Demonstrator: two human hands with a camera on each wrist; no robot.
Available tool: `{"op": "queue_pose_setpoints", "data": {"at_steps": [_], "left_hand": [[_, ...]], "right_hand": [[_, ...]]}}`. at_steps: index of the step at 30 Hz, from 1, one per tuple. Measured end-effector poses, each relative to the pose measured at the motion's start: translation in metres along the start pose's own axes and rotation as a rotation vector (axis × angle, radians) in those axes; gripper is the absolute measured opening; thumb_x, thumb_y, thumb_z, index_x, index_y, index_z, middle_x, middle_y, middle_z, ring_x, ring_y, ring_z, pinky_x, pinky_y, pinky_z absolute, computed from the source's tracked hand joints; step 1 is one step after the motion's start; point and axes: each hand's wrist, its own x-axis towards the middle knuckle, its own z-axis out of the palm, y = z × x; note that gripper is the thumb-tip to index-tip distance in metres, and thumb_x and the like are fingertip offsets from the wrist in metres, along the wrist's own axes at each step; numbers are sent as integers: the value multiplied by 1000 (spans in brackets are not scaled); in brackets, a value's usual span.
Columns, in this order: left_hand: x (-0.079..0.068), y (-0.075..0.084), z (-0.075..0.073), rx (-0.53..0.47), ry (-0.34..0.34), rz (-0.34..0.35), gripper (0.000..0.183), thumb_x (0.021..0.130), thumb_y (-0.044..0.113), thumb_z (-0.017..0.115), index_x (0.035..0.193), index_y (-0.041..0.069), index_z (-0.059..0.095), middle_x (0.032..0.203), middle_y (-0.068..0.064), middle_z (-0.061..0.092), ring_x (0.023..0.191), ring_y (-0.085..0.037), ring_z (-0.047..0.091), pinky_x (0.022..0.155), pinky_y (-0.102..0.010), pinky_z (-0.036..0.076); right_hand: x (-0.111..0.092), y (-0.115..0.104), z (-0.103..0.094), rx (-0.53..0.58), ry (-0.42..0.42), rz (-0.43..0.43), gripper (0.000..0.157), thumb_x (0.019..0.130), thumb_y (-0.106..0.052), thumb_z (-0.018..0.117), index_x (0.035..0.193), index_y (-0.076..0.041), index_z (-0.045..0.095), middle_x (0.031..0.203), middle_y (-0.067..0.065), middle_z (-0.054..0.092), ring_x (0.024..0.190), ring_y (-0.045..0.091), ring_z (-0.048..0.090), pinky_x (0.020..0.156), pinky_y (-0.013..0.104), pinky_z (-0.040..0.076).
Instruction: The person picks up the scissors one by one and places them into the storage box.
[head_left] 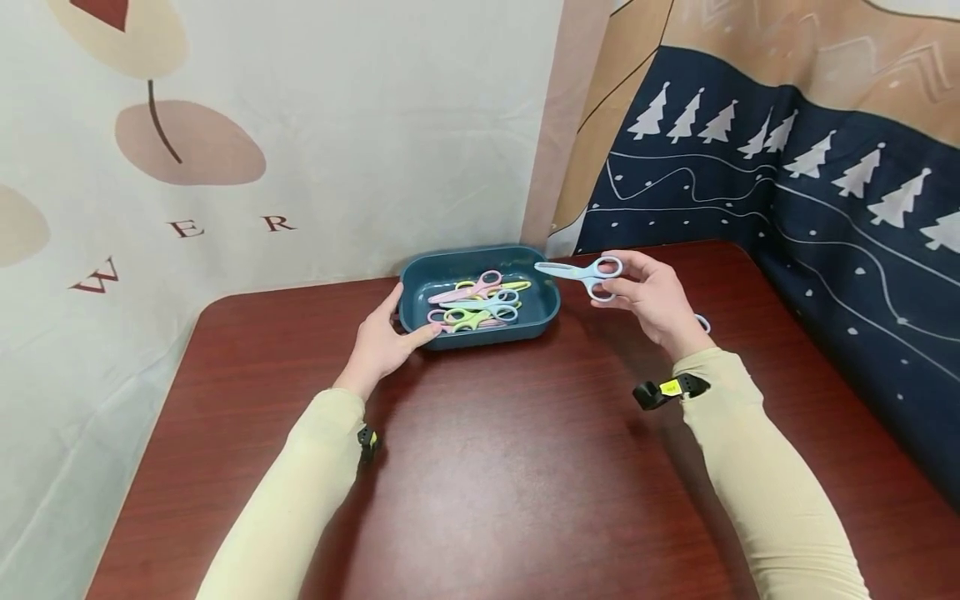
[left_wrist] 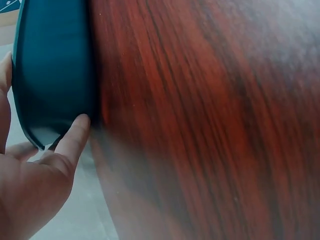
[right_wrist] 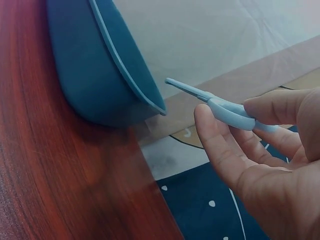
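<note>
A dark teal plastic bin stands near the back edge of the table, with several pink, yellow, green and light blue scissors heaped inside. My left hand holds its left end, thumb along the front side and fingers round the end; the left wrist view shows that grip on the bin. Just right of the bin, my right hand pinches a light blue pair of scissors by the handles. Their blades point left, over the bin's right rim. In the right wrist view these scissors are seen edge-on.
Another light blue handle loop peeks out behind my right wrist, the rest hidden. The dark red wooden table meets a pale printed cloth at the back and a navy tree-patterned cloth at the right.
</note>
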Motion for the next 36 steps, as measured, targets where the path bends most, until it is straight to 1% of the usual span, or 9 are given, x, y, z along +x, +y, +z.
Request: {"op": "queue_pose_setpoints", "data": {"at_steps": [7, 12, 20, 26, 28, 32, 36], "left_hand": [[1, -4, 1, 5, -6, -7, 108, 87, 55, 78, 168, 21, 14, 164, -16, 37, 143, -34, 43, 115, -53, 41], [2, -4, 1, 12, -10, -10, 109, 87, 56, 78, 168, 21, 14, 162, -18, 40, 142, -34, 44, 115, -53, 41], [4, -2, -2, 4, -22, -9, 109, 87, 56, 78, 168, 22, 14, 164, -17, 37, 144, -33, 43, 115, -53, 40], [3, -1, -3, -1, -26, -15, 110, 86, 56, 79, 168, 22, 14, 163, -17, 38, 143, -33, 44, 115, -53, 41], [3, -2, -2, 3, -26, -16, 110, 86, 56, 79, 168, 22, 13, 163, -16, 38, 143, -32, 44, 114, -53, 41], [3, -2, -2, 12, -24, -17, 110, 86, 56, 79, 168, 22, 13, 163, -17, 38, 143, -33, 45, 114, -53, 42], [3, -2, -2, 18, -21, -16, 109, 87, 55, 78, 168, 21, 14, 162, -19, 39, 142, -33, 45, 114, -52, 41]], "right_hand": [[2, 2, 3, 15, -22, 3, 33, 98, 6, 63, 127, -9, 66, 108, 7, 65, 86, 17, 74, 80, 32, 62], [6, 3, 5, 27, -32, 3, 33, 98, 7, 63, 128, -8, 66, 107, 7, 66, 85, 16, 74, 79, 31, 62], [11, -1, 12, -3, -43, 17, 37, 99, 5, 63, 134, -3, 61, 110, 8, 65, 87, 19, 73, 79, 30, 62], [13, -3, 20, -4, -42, 23, 37, 98, 6, 62, 134, -3, 61, 111, 9, 65, 85, 17, 73, 78, 30, 62], [14, -3, 22, -15, -36, 22, 38, 98, 6, 62, 136, -1, 60, 110, 9, 65, 85, 18, 72, 77, 30, 62], [17, -5, 27, -42, -31, 20, 40, 99, 7, 61, 138, 1, 58, 112, 10, 65, 86, 19, 73, 77, 32, 63], [21, -7, 31, -36, -38, 17, 41, 98, 9, 61, 138, 1, 59, 112, 11, 65, 86, 20, 73, 77, 34, 63]]}}
